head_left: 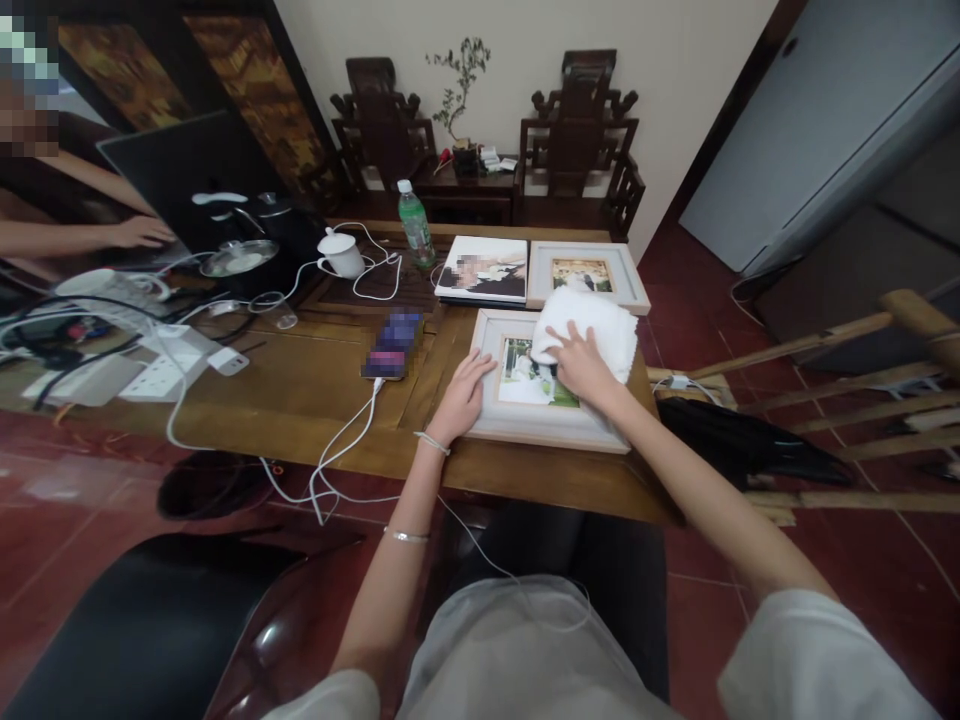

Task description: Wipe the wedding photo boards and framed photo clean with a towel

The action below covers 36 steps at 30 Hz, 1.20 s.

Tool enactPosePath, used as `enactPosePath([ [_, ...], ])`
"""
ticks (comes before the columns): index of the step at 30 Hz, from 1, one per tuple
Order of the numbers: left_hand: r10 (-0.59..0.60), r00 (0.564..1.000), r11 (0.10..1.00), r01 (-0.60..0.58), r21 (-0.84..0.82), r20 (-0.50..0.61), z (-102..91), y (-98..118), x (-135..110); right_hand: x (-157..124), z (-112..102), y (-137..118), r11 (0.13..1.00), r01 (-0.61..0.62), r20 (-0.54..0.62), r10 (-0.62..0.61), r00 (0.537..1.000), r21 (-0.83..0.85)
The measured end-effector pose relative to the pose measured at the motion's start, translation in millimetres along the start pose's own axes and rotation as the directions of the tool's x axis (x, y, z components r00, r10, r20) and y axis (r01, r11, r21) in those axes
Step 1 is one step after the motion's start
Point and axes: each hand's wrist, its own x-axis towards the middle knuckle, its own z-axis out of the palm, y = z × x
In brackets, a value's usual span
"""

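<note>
A light picture frame (551,425) with a photo in it lies flat near the table's front edge. My left hand (463,395) rests along its left side, fingers stretched out onto the border. Over the frame's upper right part, my right hand (581,362) presses on a white cloth (596,325), its fingers spread across the cloth. The cloth hides that corner and part of the photo. Just behind, a second pale frame (637,285) with a photo lies flat, its front edge partly under the cloth. Beside that one is a photo album or panel (487,280).
A phone (394,345) with a white cable lies left of the frame. Farther left are a green-labelled bottle (416,225), a lidded white cup (341,253), a clear cup (283,312) and a power strip (165,365) among tangled cables. A person's hand (146,232) is at a laptop (180,170).
</note>
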Motion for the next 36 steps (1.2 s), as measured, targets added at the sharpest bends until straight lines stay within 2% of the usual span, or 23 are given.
enactPosePath([
  [3,0.008,1.0,1.0,-0.008,0.006,-0.01,0.5,0,0,-40,-12,-22,0.997,0.067,0.117,-0.071,0.991,0.038],
  [6,0.016,1.0,1.0,-0.016,0.011,-0.017,0.6,-1,-1,-80,-35,-43,0.986,0.14,0.179,-0.155,0.972,0.089],
  [10,0.017,1.0,1.0,-0.017,0.002,-0.011,0.3,0,-1,-108,-63,-60,0.963,0.215,0.237,-0.249,0.939,0.161],
  [12,0.016,1.0,1.0,-0.016,0.007,-0.011,0.2,0,-1,-109,-64,-62,0.965,0.211,0.229,-0.243,0.943,0.156],
  [15,0.015,1.0,1.0,-0.015,0.015,-0.013,0.2,0,0,-96,-47,-58,0.968,0.197,0.146,-0.22,0.964,0.158],
  [18,0.015,1.0,1.0,-0.015,0.02,-0.007,0.1,-1,0,-73,-24,-42,0.968,0.189,0.079,-0.204,0.976,0.163],
  [21,0.013,1.0,1.0,-0.013,0.02,0.006,-0.1,-1,0,-44,-9,-18,0.981,0.159,0.025,-0.163,0.986,0.112],
  [25,0.008,1.0,1.0,-0.008,0.001,0.005,-0.4,-2,0,-8,-3,9,0.995,0.095,-0.059,-0.094,0.994,0.028],
  [28,0.007,1.0,1.0,-0.007,-0.017,0.001,-0.3,-2,0,6,-2,14,0.998,0.06,-0.041,-0.06,0.997,-0.01],
  [32,0.002,1.0,1.0,-0.002,-0.028,-0.006,0.0,-2,0,-9,-8,-4,0.998,0.046,0.043,-0.044,0.998,-0.041],
  [36,0.01,1.0,1.0,-0.01,-0.018,-0.007,0.3,-2,0,-52,-31,-29,0.992,0.122,0.176,-0.119,0.977,-0.007],
])
